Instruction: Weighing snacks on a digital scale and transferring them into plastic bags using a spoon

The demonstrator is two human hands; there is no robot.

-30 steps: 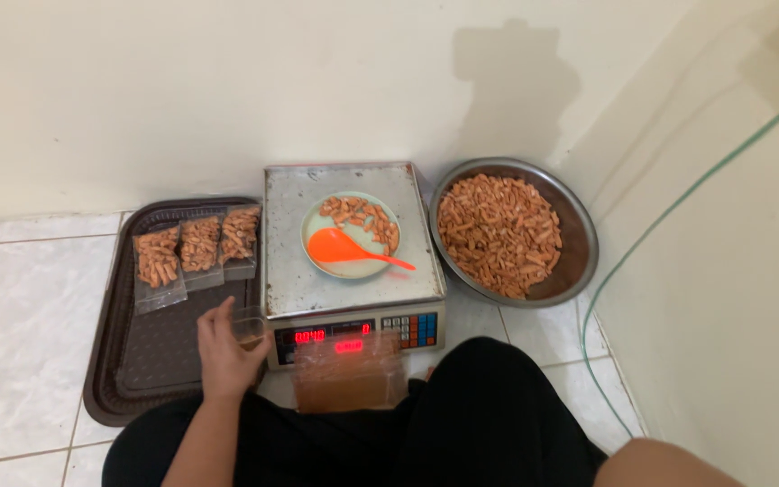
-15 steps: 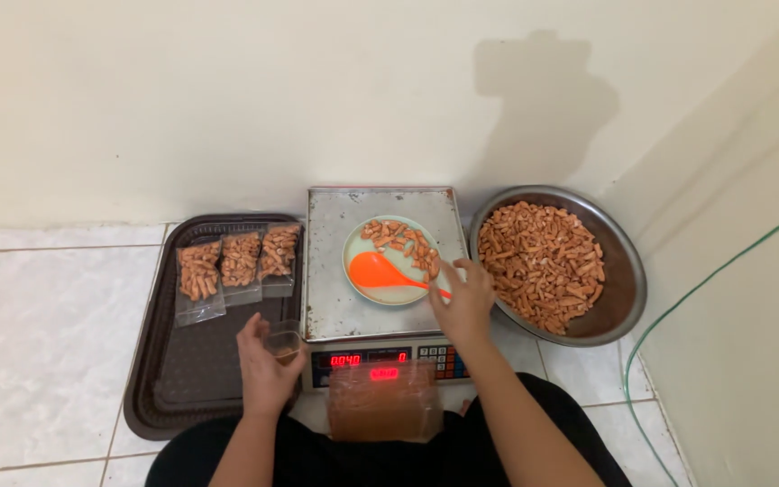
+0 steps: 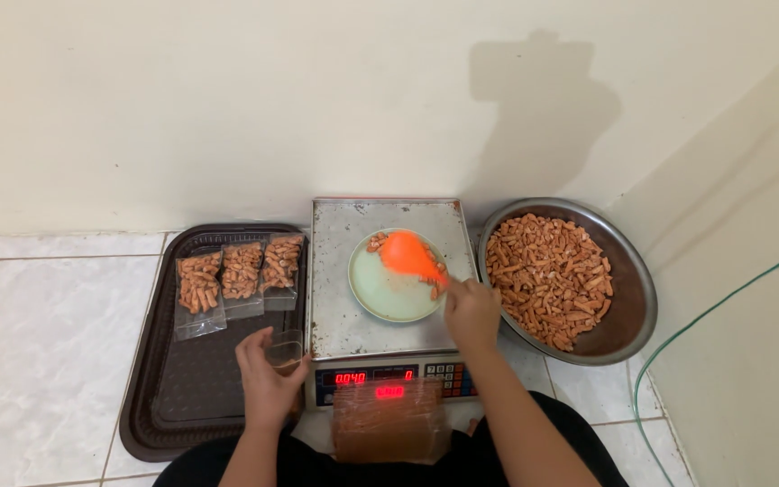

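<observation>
The person's right hand (image 3: 471, 311) is closed around the handle of an orange plastic scoop (image 3: 407, 254), whose bowl lies tipped over the pale green round plate (image 3: 380, 293) in the middle of the steel platform of the digital weighing scale (image 3: 335, 271). A few orange-brown snack sticks (image 3: 377, 242) lie at the plate's far rim, and more seem to sit under the scoop. The left hand (image 3: 268, 383) curls its fingers around a small clear plastic bag (image 3: 285, 350), held open at the scale's near left corner, above the near right part of the dark brown rectangular tray (image 3: 164, 406). Three filled clear bags of sticks (image 3: 241, 275) lie in a row at the tray's far edge. The round steel bowl (image 3: 628, 298), heaped with sticks, touches the scale's right edge. To do this well, the scoop should probably be tipped slowly and kept off the platform, so only the plate's load shows on the red display (image 3: 376, 379); the bag's mouth should stay wide.
</observation>
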